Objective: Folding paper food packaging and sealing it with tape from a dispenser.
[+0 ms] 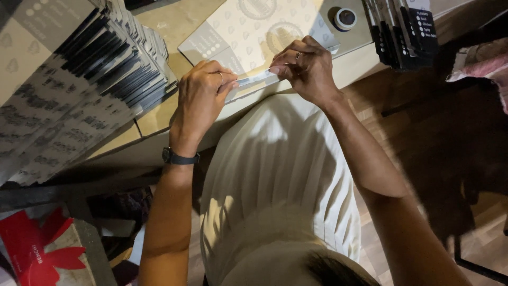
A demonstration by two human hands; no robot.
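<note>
Head view: left hand [201, 98] and right hand [306, 66] pinching flat carton [248, 32] at desk [159, 119] near edge; wooden floor [391, 106] beyond.

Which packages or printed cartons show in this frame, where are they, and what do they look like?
Flat carton: table centre, beige and grey, round emblems.
Carton stack: left, fanned, grey-black-white edges.
Dark cartons: upper right, upright, black.
Red package: lower left.
Strip: between left hand and right hand.
</note>
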